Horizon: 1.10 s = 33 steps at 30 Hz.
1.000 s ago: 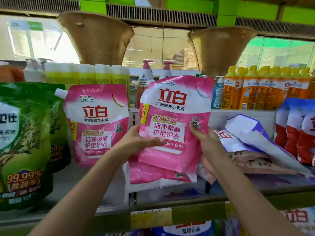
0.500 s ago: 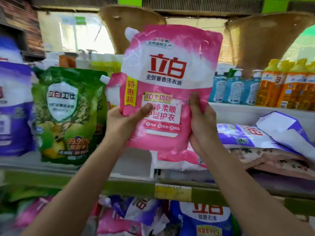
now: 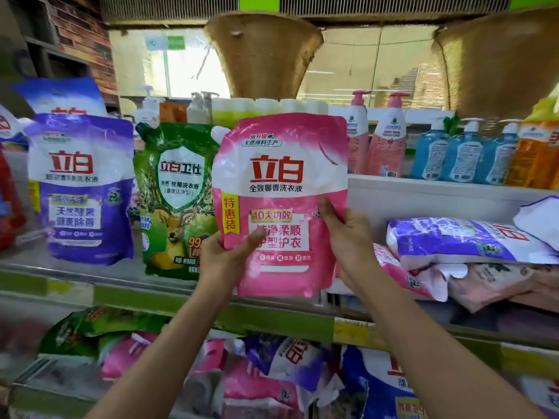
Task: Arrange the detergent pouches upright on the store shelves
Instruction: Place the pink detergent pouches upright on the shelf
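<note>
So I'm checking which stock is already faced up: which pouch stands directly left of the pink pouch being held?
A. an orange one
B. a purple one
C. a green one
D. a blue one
C: the green pouch stands upright right beside the pink pouch that the left hand and right hand grip; the purple pouch stands further left.

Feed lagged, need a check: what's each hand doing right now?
Left hand: gripping the pink detergent pouch at its lower left edge.
Right hand: gripping the same pouch at its right edge.

Both hands — left hand [image 3: 225,261], right hand [image 3: 348,240] — hold pink pouch [image 3: 281,189] upright above shelf [image 3: 272,320].
</note>
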{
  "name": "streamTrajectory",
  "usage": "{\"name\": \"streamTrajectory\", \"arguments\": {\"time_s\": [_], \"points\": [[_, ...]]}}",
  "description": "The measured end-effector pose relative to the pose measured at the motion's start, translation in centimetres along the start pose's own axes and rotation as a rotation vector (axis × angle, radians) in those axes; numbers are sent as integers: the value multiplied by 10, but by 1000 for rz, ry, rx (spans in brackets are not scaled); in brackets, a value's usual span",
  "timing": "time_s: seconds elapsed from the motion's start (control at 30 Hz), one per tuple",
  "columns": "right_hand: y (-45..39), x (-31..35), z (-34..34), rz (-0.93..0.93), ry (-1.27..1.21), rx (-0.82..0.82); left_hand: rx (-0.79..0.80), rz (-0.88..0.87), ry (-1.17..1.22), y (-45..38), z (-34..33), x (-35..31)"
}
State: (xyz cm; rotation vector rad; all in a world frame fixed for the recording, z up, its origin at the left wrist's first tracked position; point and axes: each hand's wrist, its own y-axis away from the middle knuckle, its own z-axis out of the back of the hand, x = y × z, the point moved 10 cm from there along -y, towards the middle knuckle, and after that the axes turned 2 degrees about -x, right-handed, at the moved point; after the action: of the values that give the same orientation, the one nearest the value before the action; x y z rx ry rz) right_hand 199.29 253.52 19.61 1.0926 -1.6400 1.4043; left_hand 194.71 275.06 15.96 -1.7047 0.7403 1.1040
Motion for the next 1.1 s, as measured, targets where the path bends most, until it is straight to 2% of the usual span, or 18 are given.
{"name": "streamTrajectory", "arguments": {"time_s": [0.3,0.4,0.53,0.8,1.1], "points": [[-3,1,6,-48,-105,-31,165,12,-163,-1,-2,2],[1,0,4,-56,-150,-67,195,-44,-208,6,3,-4],[6,2,2,-48,-185,-86,276,20,-205,17,-3,10],[-4,1,0,-23,-173,-115,184,-93,-500,1,-11,8],[-27,-9,-9,-72,-185,-125,29,-89,-661,-10,-14,11]]}}
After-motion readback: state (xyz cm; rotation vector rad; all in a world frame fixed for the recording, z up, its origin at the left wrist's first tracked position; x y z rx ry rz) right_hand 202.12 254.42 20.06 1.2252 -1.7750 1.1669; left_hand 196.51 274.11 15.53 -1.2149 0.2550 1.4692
